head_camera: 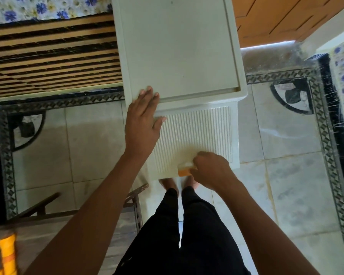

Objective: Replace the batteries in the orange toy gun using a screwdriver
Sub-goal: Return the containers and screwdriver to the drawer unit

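I stand over a white plastic cabinet and look straight down its ribbed front. My left hand lies flat on the cabinet's near top corner, fingers spread, holding nothing. My right hand is low on the ribbed front, fingers curled around a small orange handle there. An orange and yellow toy part shows at the bottom left edge, on a brown surface. No screwdriver or batteries are visible.
A brown table with a dark metal frame stands at the lower left. A slatted bed frame lies to the cabinet's left, a wooden door at the upper right. My legs and bare feet stand on tiled floor.
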Demonstrator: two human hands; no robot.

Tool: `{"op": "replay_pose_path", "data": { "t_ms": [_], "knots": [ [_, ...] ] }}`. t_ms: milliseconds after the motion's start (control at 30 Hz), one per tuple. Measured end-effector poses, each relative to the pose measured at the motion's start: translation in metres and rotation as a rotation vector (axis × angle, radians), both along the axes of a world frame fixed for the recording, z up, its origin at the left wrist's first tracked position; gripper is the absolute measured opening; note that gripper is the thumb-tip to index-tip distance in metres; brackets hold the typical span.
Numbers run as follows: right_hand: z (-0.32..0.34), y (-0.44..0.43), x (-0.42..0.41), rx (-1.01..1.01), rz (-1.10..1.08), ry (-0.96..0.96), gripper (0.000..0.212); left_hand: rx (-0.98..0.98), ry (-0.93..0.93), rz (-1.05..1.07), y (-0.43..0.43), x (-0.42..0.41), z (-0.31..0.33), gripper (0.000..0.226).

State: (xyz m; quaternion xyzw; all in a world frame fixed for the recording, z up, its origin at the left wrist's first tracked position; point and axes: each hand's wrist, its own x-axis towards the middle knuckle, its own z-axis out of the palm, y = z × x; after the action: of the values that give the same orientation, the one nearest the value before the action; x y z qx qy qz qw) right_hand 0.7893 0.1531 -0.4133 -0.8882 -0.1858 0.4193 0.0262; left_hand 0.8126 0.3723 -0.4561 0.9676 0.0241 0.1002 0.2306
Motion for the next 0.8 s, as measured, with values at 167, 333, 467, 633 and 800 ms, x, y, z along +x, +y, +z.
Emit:
{"op": "replay_pose_path", "data": {
  "t_ms": [167,333,467,633,800],
  "knots": [
    [-0.055,0.000,0.021,0.060,-0.104,0.059,0.041,0.133,-0.028,-0.038,0.003,-0.001,-0.009,0.078],
    [-0.104,0.013,0.060,0.177,-0.286,0.067,0.065,0.257,-0.176,-0.003,0.003,0.002,-0.023,0.072],
    [-0.108,0.031,0.089,0.282,-0.711,0.031,0.044,0.313,-0.276,0.020,0.005,0.007,-0.032,0.062],
    [-0.117,0.046,0.093,0.386,-1.442,-0.035,0.062,0.309,-0.282,0.012,0.007,0.007,-0.036,0.059],
    [-0.176,0.025,0.095,0.650,-1.696,-0.001,0.163,0.293,-0.268,-0.007,0.011,0.008,-0.038,0.061]
  ]
}}
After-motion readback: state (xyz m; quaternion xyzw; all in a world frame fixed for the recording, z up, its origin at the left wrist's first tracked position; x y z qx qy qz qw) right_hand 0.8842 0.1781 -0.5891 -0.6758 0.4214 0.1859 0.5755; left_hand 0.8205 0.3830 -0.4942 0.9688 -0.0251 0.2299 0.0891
